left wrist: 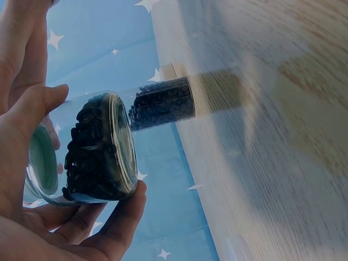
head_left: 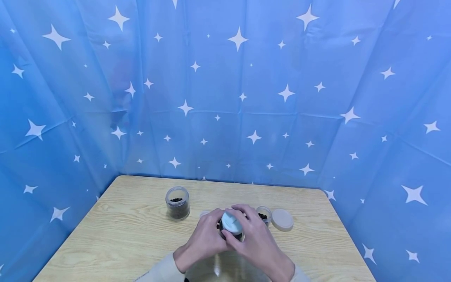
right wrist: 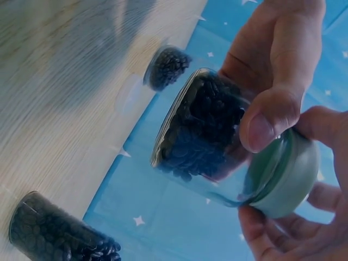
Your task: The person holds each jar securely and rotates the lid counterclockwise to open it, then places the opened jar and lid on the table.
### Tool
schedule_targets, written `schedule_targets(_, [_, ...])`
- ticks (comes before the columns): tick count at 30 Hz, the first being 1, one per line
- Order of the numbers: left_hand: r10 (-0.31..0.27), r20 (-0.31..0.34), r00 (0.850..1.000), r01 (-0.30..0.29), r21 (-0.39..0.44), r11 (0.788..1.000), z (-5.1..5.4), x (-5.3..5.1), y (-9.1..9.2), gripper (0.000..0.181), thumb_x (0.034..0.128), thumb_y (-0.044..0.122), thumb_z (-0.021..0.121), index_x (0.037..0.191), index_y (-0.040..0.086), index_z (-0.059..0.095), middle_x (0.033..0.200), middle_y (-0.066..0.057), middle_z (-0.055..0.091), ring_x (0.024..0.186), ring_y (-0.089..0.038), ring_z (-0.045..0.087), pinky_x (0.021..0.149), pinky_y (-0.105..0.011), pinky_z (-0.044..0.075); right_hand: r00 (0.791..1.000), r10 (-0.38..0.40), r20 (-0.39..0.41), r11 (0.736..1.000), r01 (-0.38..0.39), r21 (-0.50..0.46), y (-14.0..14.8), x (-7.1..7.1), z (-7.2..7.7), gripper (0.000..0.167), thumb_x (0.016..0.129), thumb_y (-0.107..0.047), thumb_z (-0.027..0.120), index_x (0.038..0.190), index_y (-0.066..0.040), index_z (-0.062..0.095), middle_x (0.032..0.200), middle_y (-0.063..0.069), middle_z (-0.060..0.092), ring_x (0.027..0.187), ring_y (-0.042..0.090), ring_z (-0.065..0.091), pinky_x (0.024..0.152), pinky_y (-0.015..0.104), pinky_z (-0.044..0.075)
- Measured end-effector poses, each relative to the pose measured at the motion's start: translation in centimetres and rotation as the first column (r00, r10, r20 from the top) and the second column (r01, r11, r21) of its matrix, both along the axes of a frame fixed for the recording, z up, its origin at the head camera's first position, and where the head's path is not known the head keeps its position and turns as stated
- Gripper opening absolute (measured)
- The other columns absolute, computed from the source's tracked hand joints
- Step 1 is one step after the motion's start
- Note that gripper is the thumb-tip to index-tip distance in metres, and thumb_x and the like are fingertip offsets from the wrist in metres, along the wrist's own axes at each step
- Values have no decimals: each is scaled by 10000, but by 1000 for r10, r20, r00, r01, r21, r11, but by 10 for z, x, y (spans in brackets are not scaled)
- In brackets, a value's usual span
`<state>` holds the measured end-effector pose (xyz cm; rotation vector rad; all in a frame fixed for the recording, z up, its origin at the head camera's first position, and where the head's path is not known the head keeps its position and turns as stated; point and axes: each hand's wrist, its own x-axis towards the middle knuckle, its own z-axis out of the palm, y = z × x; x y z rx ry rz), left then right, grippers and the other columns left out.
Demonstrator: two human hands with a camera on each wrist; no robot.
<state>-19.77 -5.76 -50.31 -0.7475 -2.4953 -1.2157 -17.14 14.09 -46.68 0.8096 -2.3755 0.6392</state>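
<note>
A clear glass jar (left wrist: 100,155) partly filled with dark beans is held tilted above the table by my left hand (head_left: 208,234). In the left wrist view, the thumb and fingers wrap around its glass wall. A pale green lid (head_left: 231,223) sits on the jar's mouth. My right hand (head_left: 256,239) grips that lid by its rim, fingers and thumb on either side, as the right wrist view shows with the lid (right wrist: 304,176) against the glass. Whether the lid is fastened cannot be told. The hands hide much of the jar in the head view.
A lidless glass jar (head_left: 177,209) of dark beans stands at the left on the wooden table (head_left: 116,231). Behind my right hand is a smaller open jar (head_left: 265,214) with dark beans, and beside it lies a whitish round lid (head_left: 282,219). A starry blue curtain (head_left: 225,90) surrounds the table.
</note>
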Motion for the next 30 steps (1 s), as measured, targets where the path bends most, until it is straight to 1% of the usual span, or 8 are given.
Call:
schedule_targets(7, [-14, 19, 1000, 14, 9, 1000, 1, 1, 0, 646, 786, 280, 1050, 1360, 151, 784, 1134, 39, 827, 996, -34, 743, 846, -224, 640, 1000, -2, 3, 1000, 2, 5, 1, 0, -1, 575, 944, -319, 987, 1455, -166, 772, 1447, 86, 744, 1281, 252, 751, 955, 397, 704])
schedule_targets(15, [-28, 54, 998, 27, 23, 999, 1, 1, 0, 654, 790, 282, 1050, 1374, 163, 779, 1163, 37, 826, 1020, -45, 756, 864, -233, 646, 999, 4, 37, 1000, -4, -10, 3, 0, 0, 549, 953, -318, 985, 1441, -171, 780, 1446, 71, 751, 1279, 235, 751, 956, 380, 701])
schedule_targets(22, [-29, 55, 998, 28, 20, 999, 1, 1, 0, 654, 789, 284, 1049, 1373, 169, 777, 1162, 40, 825, 1018, -44, 755, 860, -232, 644, 999, 13, 47, 1000, -12, -19, 3, 0, 1, 540, 958, -317, 982, 1440, -175, 783, 1442, 58, 755, 1281, 232, 754, 962, 384, 698])
schedule_targets(25, [-32, 50, 998, 31, 20, 999, 2, 1, -1, 649, 790, 283, 1041, 1373, 166, 778, 1155, 42, 825, 1008, -36, 748, 852, -227, 641, 998, 30, 53, 999, -29, -27, 4, 0, 2, 541, 958, -306, 984, 1441, -170, 781, 1446, 56, 754, 1285, 232, 755, 967, 379, 700])
schedule_targets(30, [-47, 47, 998, 45, 30, 999, 3, 2, -1, 622, 793, 264, 1016, 1359, 160, 780, 1138, 49, 818, 979, -12, 721, 828, -213, 626, 992, 98, 81, 993, -93, -67, 8, -3, 3, 551, 937, -249, 1002, 1433, -152, 782, 1457, 66, 753, 1293, 243, 762, 991, 377, 702])
